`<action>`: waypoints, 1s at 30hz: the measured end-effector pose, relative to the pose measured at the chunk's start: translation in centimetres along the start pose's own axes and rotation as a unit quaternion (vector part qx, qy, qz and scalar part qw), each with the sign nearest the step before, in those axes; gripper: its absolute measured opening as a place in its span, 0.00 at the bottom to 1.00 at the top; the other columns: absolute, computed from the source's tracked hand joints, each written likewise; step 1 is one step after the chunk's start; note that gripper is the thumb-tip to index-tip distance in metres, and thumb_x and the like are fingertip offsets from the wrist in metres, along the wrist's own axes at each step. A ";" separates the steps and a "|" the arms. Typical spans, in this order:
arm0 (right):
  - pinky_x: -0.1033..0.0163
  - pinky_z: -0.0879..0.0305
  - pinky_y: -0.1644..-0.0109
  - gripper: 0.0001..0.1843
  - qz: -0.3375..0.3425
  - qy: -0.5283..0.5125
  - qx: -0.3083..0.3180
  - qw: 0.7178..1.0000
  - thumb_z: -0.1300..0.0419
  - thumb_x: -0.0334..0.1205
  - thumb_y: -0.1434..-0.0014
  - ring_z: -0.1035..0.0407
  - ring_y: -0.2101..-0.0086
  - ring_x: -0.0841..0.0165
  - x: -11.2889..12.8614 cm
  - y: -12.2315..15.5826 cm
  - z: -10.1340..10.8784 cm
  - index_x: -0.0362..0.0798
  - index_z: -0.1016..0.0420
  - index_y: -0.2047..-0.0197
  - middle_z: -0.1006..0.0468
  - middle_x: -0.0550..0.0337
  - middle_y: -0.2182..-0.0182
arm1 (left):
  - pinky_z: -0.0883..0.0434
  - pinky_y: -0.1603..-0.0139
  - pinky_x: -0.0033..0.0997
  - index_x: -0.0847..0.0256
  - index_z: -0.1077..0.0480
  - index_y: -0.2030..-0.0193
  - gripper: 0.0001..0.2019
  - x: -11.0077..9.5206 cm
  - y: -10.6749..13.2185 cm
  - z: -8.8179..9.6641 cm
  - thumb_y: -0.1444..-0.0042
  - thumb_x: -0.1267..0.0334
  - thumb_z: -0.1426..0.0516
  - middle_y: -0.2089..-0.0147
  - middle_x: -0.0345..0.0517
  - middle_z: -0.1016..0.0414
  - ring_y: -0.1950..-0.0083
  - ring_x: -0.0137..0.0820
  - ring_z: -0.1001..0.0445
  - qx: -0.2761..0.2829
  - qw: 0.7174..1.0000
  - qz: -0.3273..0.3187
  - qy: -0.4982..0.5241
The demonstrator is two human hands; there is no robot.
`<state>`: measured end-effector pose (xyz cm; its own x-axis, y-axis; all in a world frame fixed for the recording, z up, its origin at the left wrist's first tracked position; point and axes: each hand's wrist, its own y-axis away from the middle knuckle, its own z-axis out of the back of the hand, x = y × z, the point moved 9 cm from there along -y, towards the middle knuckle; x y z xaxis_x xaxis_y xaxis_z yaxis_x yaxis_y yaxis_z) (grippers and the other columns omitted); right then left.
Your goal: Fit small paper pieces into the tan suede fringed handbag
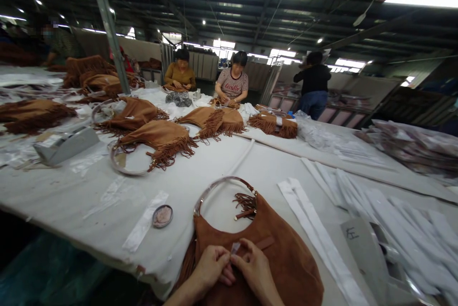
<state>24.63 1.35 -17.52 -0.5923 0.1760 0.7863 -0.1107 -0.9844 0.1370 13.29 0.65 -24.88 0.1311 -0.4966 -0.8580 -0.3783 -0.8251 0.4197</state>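
A brown suede-like handbag (286, 248) with fringe and a round, plastic-wrapped handle (218, 183) lies on the table edge right in front of me. Over its front, my left hand (214, 265) and my right hand (252, 265) meet with fingertips pinched. Between them shows a small, clear piece of plastic or tape (235, 247), gripped by the right thumb and finger. The left fingertips press close beside it; whether they also hold its lower end is hard to see. A brown strap tab (265, 242) lies just past my right fingers, and a fringe tassel (245, 205) hangs inside the handle loop.
Several fringed brown bags (157, 136) lie across the white table (200, 165). White strips (315, 229) and a grey tape dispenser (372, 253) are at right, another dispenser (66, 143) at left. A small round dish (162, 216) sits nearby. People work across the table.
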 end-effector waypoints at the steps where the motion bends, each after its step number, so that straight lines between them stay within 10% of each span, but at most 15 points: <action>1: 0.65 0.41 0.72 0.10 0.013 -0.013 0.010 1.000 0.41 0.41 0.55 0.33 0.77 0.67 0.3 0.1 -0.2 0.46 0.23 0.69 0.26 0.63 0.81 | 0.30 0.78 0.27 0.65 0.35 0.69 0.21 0.1 0.0 0.0 0.53 0.45 0.45 0.79 0.41 0.30 0.79 0.29 0.27 0.000 1.000 0.003 0.002; 15: 0.66 0.47 0.73 0.11 0.030 -0.009 0.020 0.999 0.44 0.42 0.53 0.39 0.77 0.70 0.9 0.4 -0.4 0.47 0.34 0.82 0.31 0.65 0.82 | 0.33 0.82 0.26 0.60 0.42 0.65 0.14 -0.5 0.0 -0.1 0.48 0.51 0.48 0.81 0.36 0.32 0.83 0.30 0.29 -0.040 0.997 -0.045 -0.047; 25: 0.65 0.44 0.71 0.10 0.053 -0.005 0.038 0.998 0.44 0.41 0.51 0.35 0.76 0.68 1.2 0.6 -0.4 0.47 0.32 0.80 0.28 0.63 0.80 | 0.39 0.82 0.23 0.60 0.37 0.65 0.10 -2.1 1.2 -1.0 0.44 0.56 0.53 0.83 0.33 0.37 0.83 0.27 0.32 0.054 0.981 -0.071 -0.170; 30: 0.63 0.38 0.65 0.11 0.073 -0.018 0.068 0.995 0.45 0.43 0.47 0.30 0.71 0.64 2.2 0.8 -0.1 0.47 0.26 0.74 0.23 0.59 0.75 | 0.36 0.66 0.27 0.59 0.38 0.67 0.09 -4.6 2.2 -0.9 0.41 0.59 0.53 0.70 0.43 0.28 0.68 0.29 0.29 0.005 0.947 -0.172 -0.270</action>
<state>23.16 0.98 -15.71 -0.5653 0.0339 0.8242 0.0852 -0.9914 0.0992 12.69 0.91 -19.76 -0.2390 0.0148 -0.9709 -0.4075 -0.9091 0.0864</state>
